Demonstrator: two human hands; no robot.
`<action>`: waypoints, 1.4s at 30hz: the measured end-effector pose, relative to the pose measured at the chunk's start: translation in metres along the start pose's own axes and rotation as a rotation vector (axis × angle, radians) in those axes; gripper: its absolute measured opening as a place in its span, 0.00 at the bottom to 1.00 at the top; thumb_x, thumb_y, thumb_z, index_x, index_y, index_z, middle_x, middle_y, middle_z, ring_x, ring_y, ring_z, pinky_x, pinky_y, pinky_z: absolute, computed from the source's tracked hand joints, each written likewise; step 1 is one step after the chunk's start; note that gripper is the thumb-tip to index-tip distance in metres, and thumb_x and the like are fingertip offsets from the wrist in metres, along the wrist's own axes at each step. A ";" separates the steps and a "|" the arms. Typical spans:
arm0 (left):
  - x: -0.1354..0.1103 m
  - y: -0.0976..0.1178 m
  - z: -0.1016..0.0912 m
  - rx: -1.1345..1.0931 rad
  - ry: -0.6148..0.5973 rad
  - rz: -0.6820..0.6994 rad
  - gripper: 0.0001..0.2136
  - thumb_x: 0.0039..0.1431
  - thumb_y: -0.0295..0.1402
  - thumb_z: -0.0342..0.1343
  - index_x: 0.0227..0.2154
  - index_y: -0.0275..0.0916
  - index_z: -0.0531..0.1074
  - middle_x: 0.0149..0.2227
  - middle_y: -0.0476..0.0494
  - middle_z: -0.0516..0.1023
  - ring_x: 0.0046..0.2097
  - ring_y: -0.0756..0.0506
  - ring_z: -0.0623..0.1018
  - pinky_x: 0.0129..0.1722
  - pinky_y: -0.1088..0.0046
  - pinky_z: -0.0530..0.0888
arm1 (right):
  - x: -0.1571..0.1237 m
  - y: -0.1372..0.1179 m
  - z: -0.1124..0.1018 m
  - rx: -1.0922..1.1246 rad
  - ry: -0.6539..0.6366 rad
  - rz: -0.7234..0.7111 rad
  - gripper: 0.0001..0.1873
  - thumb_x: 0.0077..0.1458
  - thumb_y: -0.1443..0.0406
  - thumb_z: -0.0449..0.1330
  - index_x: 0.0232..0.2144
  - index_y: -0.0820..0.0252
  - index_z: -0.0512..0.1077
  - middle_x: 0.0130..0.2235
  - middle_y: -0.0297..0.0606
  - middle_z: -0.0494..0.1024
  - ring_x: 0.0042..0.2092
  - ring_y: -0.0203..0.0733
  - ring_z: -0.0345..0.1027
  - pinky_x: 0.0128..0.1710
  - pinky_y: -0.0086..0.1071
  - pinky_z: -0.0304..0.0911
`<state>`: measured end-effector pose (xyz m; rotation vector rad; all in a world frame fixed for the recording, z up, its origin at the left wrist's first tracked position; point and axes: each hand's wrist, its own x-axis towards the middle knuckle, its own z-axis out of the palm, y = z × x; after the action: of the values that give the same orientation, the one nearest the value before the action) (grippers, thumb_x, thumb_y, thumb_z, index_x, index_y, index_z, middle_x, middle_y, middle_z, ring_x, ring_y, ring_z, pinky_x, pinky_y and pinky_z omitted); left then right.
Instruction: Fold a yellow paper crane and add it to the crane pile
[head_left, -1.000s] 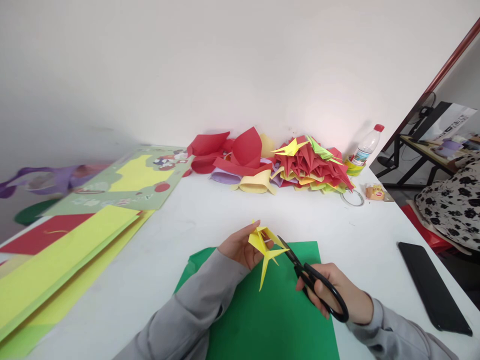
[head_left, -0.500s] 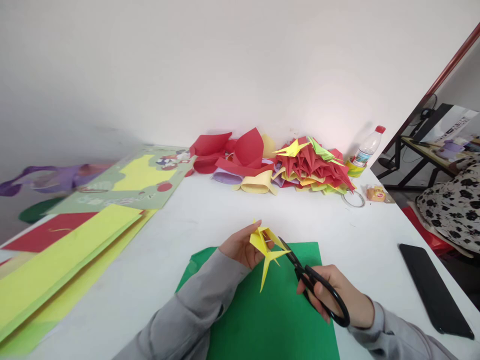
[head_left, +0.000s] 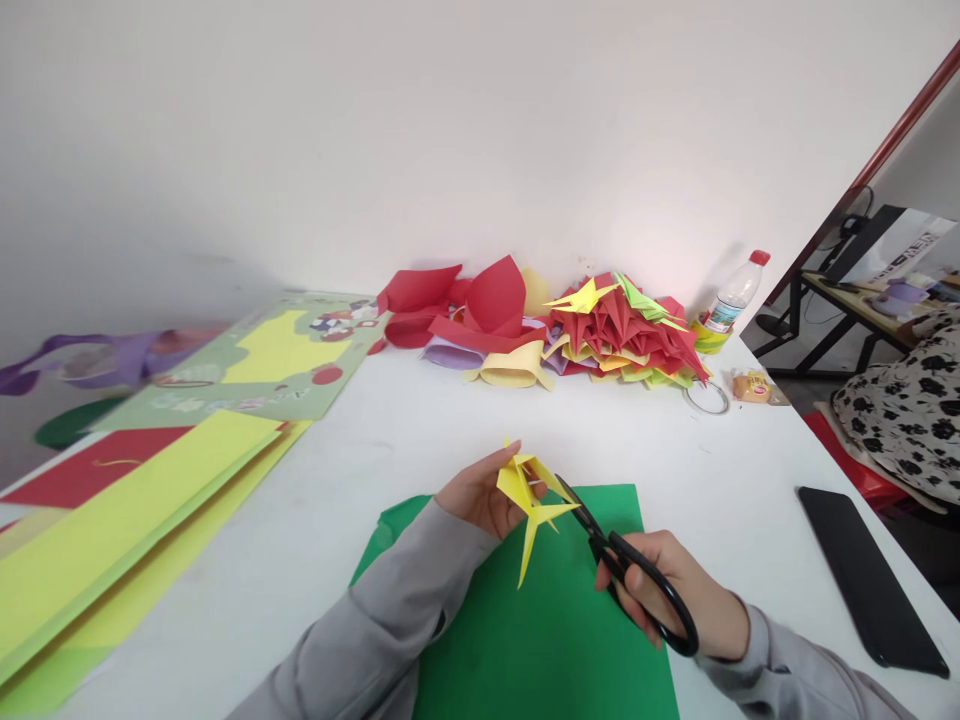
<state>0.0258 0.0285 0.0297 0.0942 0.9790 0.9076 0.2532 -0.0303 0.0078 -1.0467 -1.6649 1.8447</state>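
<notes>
Hardly anything has moved since the earlier frame. The left hand has its fingers closed on the yellow folded paper above the green sheet, apparently steadying it; the right hand grips the scissors by their handles, blades beside one point (contact unclear).

The left hand, thumb extended, has its fingers curled. The right hand sits lower, its fingers bent. Both forearms slant inward.
</notes>
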 end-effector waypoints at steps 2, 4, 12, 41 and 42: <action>0.001 0.000 -0.001 -0.002 -0.019 0.000 0.20 0.67 0.31 0.43 0.23 0.28 0.73 0.20 0.39 0.78 0.20 0.46 0.78 0.17 0.77 0.76 | 0.000 -0.001 0.000 -0.004 0.000 0.000 0.37 0.49 0.35 0.51 0.32 0.66 0.68 0.15 0.26 0.62 0.13 0.26 0.51 0.12 0.21 0.45; 0.001 0.000 -0.002 -0.005 -0.030 0.005 0.21 0.67 0.31 0.42 0.22 0.28 0.73 0.19 0.39 0.77 0.20 0.46 0.79 0.17 0.77 0.76 | 0.000 0.000 0.000 -0.006 -0.001 -0.005 0.37 0.49 0.35 0.51 0.32 0.66 0.68 0.15 0.26 0.62 0.13 0.26 0.51 0.12 0.22 0.44; 0.001 0.001 0.000 -0.014 0.010 -0.013 0.20 0.66 0.31 0.44 0.22 0.28 0.73 0.20 0.39 0.78 0.20 0.46 0.78 0.17 0.76 0.76 | -0.001 0.002 0.000 -0.016 0.002 -0.003 0.37 0.49 0.35 0.51 0.32 0.66 0.68 0.15 0.26 0.61 0.13 0.26 0.51 0.11 0.22 0.44; 0.003 0.000 -0.007 -0.004 -0.063 -0.013 0.18 0.65 0.31 0.46 0.24 0.29 0.74 0.20 0.38 0.77 0.21 0.46 0.79 0.18 0.76 0.76 | 0.000 0.000 0.000 -0.037 0.009 0.015 0.36 0.49 0.35 0.50 0.30 0.64 0.67 0.14 0.25 0.61 0.13 0.26 0.50 0.11 0.21 0.43; 0.003 0.000 -0.006 0.000 -0.055 -0.016 0.18 0.65 0.31 0.46 0.24 0.28 0.74 0.20 0.38 0.77 0.21 0.46 0.79 0.18 0.76 0.76 | 0.000 0.000 0.000 -0.039 0.010 0.016 0.36 0.49 0.35 0.50 0.30 0.64 0.67 0.14 0.25 0.61 0.13 0.26 0.50 0.11 0.21 0.43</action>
<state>0.0219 0.0285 0.0244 0.1101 0.9278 0.8857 0.2531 -0.0306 0.0080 -1.0866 -1.6984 1.8212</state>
